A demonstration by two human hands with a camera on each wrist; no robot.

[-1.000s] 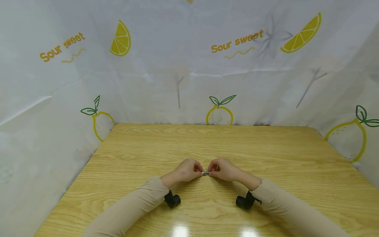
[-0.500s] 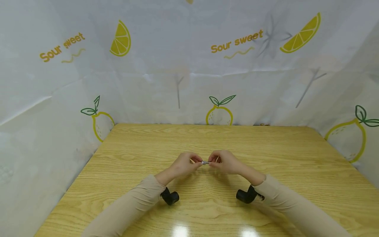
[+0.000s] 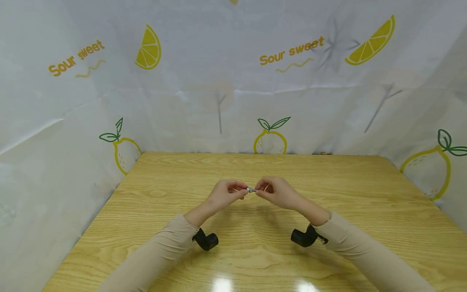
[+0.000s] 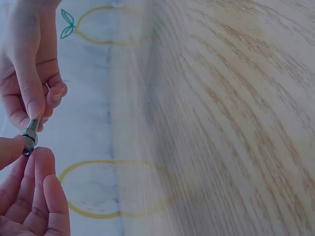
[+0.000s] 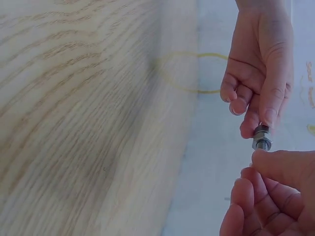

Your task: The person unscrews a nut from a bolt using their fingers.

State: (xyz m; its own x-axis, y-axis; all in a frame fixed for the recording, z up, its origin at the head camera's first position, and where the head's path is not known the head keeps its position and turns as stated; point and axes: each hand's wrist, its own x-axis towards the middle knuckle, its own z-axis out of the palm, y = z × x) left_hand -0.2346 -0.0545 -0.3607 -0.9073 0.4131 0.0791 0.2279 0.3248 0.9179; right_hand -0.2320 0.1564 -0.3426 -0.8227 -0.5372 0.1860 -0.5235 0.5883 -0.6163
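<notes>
A small silver bolt (image 3: 251, 190) is held level between the two hands above the table. My left hand (image 3: 223, 195) pinches its head end between thumb and fingers. My right hand (image 3: 281, 193) pinches the tip of the threaded shank. In the left wrist view the threads (image 4: 33, 124) show beside the right thumb, with a hex nut (image 4: 30, 132) on the shank near the head. The right wrist view shows the same nut (image 5: 261, 141) between the two thumbs. Fingertips hide both ends of the bolt.
The wood-grain table (image 3: 255, 251) lies beneath the hands. A white sheet with lemon prints (image 3: 197, 113) hangs along its back and sides. Black wrist-camera mounts (image 3: 206, 240) jut inward from both sleeves.
Both hands have risen in the head view, away from the body, carrying the bolt with them. Each still pinches its own end.
</notes>
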